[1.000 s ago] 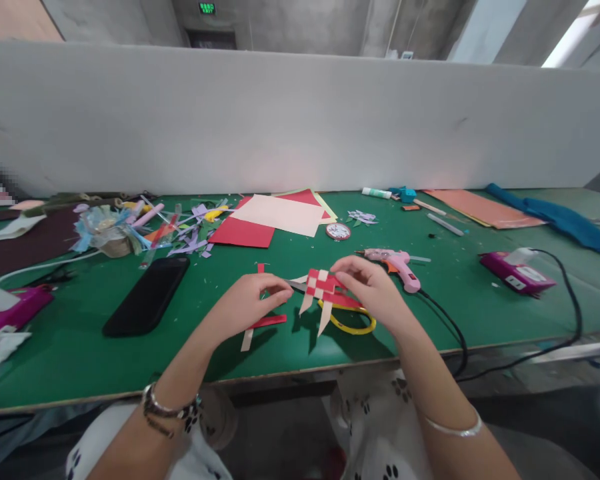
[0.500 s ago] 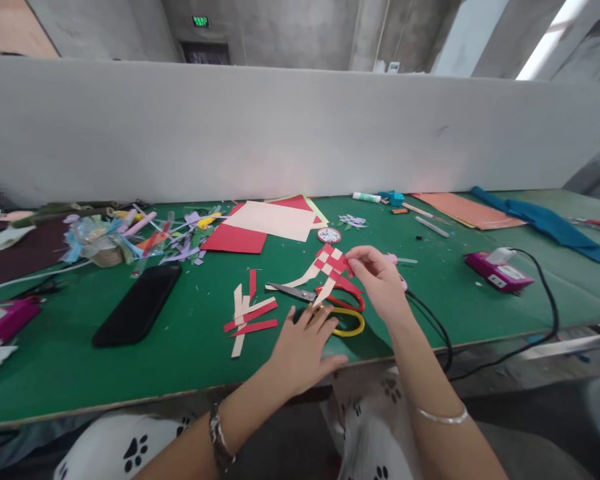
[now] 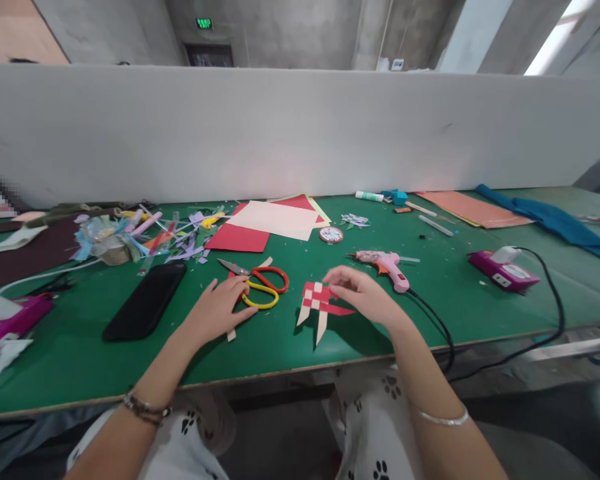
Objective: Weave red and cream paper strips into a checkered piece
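My left hand point(image 3: 219, 308) is on the yellow-and-red-handled scissors point(image 3: 261, 297), thumb and fingers about the yellow loop. The blades point to the far left and lie over loose paper strips, mostly hidden under scissors and hand. My right hand point(image 3: 357, 292) pinches the right edge of a woven red-and-cream paper piece point(image 3: 316, 295) with its fingertips. That piece has a small checkered middle, and loose strip ends stick out toward me and to the right. Behind my right hand lies a pink glue gun point(image 3: 387, 263), its cord running off the front edge.
Red and cream paper sheets point(image 3: 275, 220) lie at the back. On the left are a black phone point(image 3: 145, 303) and a heap of scraps point(image 3: 190, 240). A round badge-like disc point(image 3: 331, 235), a glue stick point(image 3: 369, 197) and a purple power strip point(image 3: 503, 270) lie farther right.
My left hand has moved left with the scissors, onto the loose strips. My right hand has drawn the woven paper nearer and slightly left, and the glue gun now shows fully.
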`<state>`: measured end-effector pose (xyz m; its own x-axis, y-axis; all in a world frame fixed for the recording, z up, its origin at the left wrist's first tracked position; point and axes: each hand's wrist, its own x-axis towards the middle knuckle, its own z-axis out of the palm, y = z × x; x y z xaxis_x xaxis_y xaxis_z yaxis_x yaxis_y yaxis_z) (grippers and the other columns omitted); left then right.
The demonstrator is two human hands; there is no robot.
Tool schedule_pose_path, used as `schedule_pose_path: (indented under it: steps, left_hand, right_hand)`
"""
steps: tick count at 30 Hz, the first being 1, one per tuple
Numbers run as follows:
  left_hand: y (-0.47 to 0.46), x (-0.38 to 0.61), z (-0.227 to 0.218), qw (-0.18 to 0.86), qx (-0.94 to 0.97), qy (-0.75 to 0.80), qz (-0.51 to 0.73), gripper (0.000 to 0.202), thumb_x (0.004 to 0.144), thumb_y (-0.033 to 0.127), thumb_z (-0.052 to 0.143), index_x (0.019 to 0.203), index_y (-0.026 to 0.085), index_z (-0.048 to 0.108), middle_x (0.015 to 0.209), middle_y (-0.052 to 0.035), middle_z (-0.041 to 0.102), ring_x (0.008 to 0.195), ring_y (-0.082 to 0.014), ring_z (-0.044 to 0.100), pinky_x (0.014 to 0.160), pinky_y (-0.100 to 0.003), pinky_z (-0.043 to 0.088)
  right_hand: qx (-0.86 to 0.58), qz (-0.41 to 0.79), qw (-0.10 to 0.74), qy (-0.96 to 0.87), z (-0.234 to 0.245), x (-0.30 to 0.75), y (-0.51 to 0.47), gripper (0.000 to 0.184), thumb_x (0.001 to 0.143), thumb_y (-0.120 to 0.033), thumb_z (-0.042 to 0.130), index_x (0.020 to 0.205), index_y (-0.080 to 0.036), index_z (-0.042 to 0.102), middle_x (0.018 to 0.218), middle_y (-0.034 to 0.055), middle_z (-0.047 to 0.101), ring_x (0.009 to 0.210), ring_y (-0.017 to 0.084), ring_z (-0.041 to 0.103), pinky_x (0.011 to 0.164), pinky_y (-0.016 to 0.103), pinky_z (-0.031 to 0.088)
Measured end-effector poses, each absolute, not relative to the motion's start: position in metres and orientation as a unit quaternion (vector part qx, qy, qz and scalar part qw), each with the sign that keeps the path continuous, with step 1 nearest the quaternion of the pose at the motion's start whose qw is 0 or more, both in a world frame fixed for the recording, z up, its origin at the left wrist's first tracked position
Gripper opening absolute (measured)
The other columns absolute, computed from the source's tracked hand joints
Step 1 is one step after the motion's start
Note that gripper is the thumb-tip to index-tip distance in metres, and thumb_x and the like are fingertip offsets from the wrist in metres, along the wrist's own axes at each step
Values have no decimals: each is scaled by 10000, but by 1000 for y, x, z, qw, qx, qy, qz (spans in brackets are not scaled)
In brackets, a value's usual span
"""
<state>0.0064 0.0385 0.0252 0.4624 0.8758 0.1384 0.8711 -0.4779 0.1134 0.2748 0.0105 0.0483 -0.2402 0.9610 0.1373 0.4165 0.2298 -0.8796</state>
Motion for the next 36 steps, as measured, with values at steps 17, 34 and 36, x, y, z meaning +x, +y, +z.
schedule_pose_path:
  steps: [17, 34, 36]
  left_hand:
    - [9, 64, 20, 98, 939, 325, 51, 429, 827, 287, 427, 1224, 128, 418, 1286, -126, 454, 1172, -237, 416, 964, -401, 347]
    - [15, 104, 22, 143, 863, 467, 131, 326, 764, 299, 523, 1032, 115, 520, 984, -106, 566, 945, -228, 522, 813, -354, 430]
    - [19, 103, 19, 169, 857, 464, 150, 351, 746, 280, 546, 1054, 118, 508, 973, -94, 545, 941, -212, 522, 817, -337, 431]
  right_hand:
    - [-560, 154, 281, -764, 40, 280, 10, 116, 760, -163, 434, 689, -173, 524, 701, 18, 538, 626, 119, 489, 597, 234, 376]
    - [-820, -132, 271, -487, 37, 331, -8, 194, 731, -353, 468, 766, -169, 518, 689, 86, 542, 658, 226, 481, 511, 294, 285]
    - [-765, -57, 299, -568, 38, 311, -12, 185, 755, -361, 455, 710, -188, 506, 637, 42, 539, 588, 173, 477, 521, 278, 302]
